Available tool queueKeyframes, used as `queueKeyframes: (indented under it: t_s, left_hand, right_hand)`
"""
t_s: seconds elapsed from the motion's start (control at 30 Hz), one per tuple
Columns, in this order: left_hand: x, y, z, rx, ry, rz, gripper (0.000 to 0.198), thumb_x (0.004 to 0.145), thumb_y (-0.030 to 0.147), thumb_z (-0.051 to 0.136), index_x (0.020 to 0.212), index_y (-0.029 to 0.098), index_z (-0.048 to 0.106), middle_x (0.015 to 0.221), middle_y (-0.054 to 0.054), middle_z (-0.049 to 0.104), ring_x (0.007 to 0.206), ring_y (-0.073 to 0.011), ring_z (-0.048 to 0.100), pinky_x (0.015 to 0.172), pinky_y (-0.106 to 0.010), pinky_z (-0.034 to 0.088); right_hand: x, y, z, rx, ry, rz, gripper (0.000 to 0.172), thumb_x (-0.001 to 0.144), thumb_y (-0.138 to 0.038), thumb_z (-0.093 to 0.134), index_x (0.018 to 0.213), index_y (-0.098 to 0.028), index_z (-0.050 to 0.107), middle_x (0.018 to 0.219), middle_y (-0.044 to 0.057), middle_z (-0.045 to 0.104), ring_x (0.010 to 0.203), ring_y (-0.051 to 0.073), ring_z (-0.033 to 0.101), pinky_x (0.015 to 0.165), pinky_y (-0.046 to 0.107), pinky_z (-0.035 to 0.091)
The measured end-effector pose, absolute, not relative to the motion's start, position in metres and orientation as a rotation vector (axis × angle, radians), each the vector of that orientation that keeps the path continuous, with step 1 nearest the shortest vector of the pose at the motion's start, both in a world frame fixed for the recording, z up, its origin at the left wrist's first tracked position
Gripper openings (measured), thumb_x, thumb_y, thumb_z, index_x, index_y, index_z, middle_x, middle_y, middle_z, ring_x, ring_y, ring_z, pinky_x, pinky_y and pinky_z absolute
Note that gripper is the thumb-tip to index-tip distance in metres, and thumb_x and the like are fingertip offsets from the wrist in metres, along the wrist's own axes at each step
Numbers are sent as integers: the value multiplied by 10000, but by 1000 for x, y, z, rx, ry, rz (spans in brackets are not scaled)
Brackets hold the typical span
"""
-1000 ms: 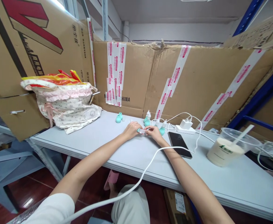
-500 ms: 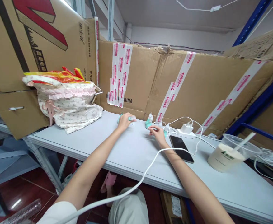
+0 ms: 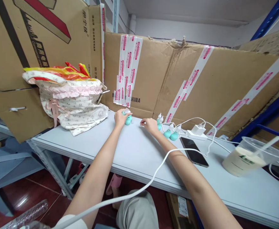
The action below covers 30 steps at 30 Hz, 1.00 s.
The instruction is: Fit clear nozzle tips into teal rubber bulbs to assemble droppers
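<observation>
Left hand (image 3: 120, 119) has a clear tip (image 3: 127, 111), right hand (image 3: 149, 124) is bunched, can't tell if empty. Tip looks light, slick; teal bulb (image 3: 128, 120) probably squishy, grab its sides.

White short sleeve (image 3: 73, 223) on left side; pale grey-beige trousers (image 3: 137, 210), softly creased; pink slip-on slipper (image 3: 116, 180).

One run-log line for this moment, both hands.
left hand: holding clear-and-teal piece near teal bulb | right hand: beside clear-tipped bulbs, grip unclear | phone: on table
</observation>
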State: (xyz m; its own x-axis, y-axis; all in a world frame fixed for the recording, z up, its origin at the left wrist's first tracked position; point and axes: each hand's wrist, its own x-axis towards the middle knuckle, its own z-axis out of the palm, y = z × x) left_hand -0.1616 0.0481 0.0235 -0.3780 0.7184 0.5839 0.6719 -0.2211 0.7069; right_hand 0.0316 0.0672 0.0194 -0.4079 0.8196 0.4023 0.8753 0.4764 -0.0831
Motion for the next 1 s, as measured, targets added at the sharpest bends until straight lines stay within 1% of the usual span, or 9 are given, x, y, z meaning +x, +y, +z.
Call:
queueKeyframes:
  t_s: [0.2,0.3,0.37,0.47,0.53,0.67,0.8,1.0]
  left_hand:
    - [-162,51,23,1752,1911,1677,265,710,405,603,903,236,669,896,-30,680,808,-159,585,684,-240,391]
    - [-163,53,21,1749,1962,1598,286,696,450,602,857,224,674,826,-40,681,743,-159,577,630,-241,374]
    - [-163,54,20,1761,1984,1558,303,690,481,595,822,220,674,780,-38,677,704,-158,567,598,-242,356]
    - [-163,56,19,1782,2004,1527,311,690,506,585,799,227,669,751,-30,673,688,-155,561,586,-240,345]
    - [-163,57,19,1797,2022,1502,312,690,512,584,792,230,669,751,-33,672,696,-159,564,587,-241,343]
    - [-163,58,19,1848,2052,1430,325,700,523,572,787,227,672,756,-49,672,701,-167,570,581,-244,338]
    - [-162,56,19,1929,2063,1364,373,707,566,544,767,219,666,747,-52,666,701,-168,566,575,-244,327]
    - [-160,55,18,2029,2026,1330,429,707,602,522,742,198,661,745,-79,655,719,-182,558,589,-251,322]
  right_hand:
    - [10,88,20,-1423,-2458,-329,147,763,-234,584,835,-253,711,860,61,688,869,199,591,667,248,380]
    - [0,101,25,-1470,-2488,-324,155,734,-184,596,804,-247,718,826,59,697,841,200,603,679,256,364]
    - [-4,108,26,-1494,-2491,-319,160,720,-166,602,796,-244,719,823,61,700,832,207,608,726,280,350]
    - [-10,116,23,-1528,-2485,-289,158,713,-187,613,821,-255,708,844,56,701,866,209,603,817,326,300]
    - [-13,120,19,-1555,-2484,-258,166,709,-209,620,848,-259,695,857,50,700,884,205,597,846,346,269]
    - [-17,126,13,-1580,-2472,-234,193,701,-221,615,881,-247,680,867,46,699,881,201,592,856,360,240]
    - [-17,132,14,-1579,-2508,-198,193,693,-210,618,870,-252,682,854,38,700,872,202,592,862,372,225]
    - [-13,136,17,-1549,-2540,-224,206,675,-243,657,879,-241,688,862,62,700,890,229,584,867,387,224]
